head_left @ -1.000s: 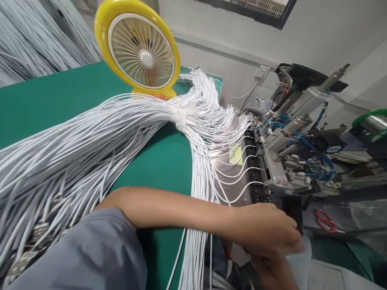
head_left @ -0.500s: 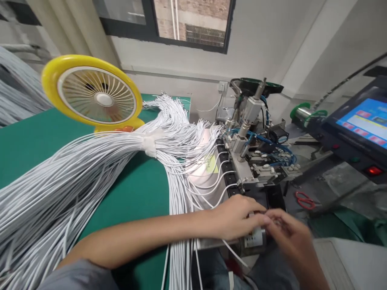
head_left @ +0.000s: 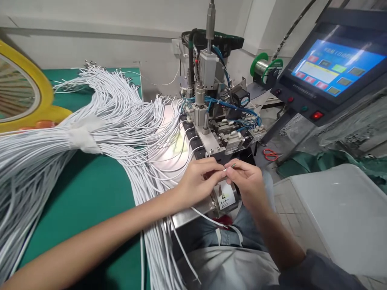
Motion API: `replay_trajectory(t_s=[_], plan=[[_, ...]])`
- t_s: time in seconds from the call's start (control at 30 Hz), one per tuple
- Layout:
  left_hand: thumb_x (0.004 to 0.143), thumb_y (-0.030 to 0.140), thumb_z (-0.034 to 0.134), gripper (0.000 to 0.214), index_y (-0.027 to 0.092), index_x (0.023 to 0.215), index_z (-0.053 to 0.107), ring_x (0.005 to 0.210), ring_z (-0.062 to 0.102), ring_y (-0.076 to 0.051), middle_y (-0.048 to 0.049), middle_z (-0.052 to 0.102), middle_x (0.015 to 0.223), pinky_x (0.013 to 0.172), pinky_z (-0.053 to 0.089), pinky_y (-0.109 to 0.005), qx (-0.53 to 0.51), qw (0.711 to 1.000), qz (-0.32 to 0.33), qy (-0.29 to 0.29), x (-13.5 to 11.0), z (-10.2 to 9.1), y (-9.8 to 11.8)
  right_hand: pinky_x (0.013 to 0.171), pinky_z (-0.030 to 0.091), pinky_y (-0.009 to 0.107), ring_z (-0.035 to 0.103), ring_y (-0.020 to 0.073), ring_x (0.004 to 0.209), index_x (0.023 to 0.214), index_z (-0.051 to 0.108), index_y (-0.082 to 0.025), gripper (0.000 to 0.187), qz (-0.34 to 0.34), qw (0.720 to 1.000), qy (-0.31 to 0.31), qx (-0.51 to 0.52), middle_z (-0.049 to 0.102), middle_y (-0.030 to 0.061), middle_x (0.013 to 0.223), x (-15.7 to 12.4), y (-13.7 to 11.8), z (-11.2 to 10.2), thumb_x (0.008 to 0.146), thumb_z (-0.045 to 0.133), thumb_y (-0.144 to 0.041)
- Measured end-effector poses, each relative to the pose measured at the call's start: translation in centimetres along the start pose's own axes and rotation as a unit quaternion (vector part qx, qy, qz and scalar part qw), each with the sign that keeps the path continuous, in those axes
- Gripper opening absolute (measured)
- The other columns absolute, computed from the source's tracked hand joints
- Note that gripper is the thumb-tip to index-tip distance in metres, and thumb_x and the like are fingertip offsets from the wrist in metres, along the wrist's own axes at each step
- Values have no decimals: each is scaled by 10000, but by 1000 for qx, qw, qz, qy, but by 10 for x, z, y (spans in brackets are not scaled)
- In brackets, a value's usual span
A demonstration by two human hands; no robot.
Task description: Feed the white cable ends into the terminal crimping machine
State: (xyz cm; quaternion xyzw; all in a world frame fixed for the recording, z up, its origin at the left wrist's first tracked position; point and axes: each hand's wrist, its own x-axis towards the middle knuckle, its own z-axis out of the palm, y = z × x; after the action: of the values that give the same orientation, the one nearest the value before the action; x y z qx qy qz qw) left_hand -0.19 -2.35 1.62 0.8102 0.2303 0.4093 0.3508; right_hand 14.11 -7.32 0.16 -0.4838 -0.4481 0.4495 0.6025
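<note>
The left hand (head_left: 201, 181) and right hand (head_left: 248, 182) pinch a wire (head_left: 233, 165), mostly hidden; a cropped fan (head_left: 46, 90) sits at ten o'clock.

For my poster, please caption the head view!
Left hand and right hand meet at something tiny, near a machine and white cables.

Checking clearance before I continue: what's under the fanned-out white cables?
Under the white cables, the green tabletop and a yellow-green note show in part. Whatever lies beneath the densest strands is covered.
</note>
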Motion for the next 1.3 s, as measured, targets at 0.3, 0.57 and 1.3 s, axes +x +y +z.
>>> replay_trajectory(t_s=[0.3,0.57,1.3], plan=[[876,177,471,207,128,815,662,640,532,-100,-24,590,701,596,422,-215,11,997,-21,-76,3,-6,-3,627,468,256,585,133,710,679,676,-179,145,-80,990,-2,-116,636,21,732,-1,-4,-8,789,597,-230],[877,121,399,230,135,838,625,633,500,-94,-12,543,685,577,386,-194,62,993,28,-95,0,-4,-9,454,356,225,470,96,520,635,679,-162,165,-79,980,-78,-166,553,-5,576,12,-18,-19,736,622,-280],[858,74,360,269,92,808,624,562,467,-112,-32,526,643,484,374,-210,349,912,206,-64,-4,-4,-18,464,256,240,297,69,462,547,551,-156,259,-185,910,-36,-370,322,-54,497,9,-8,-11,804,515,-154]])
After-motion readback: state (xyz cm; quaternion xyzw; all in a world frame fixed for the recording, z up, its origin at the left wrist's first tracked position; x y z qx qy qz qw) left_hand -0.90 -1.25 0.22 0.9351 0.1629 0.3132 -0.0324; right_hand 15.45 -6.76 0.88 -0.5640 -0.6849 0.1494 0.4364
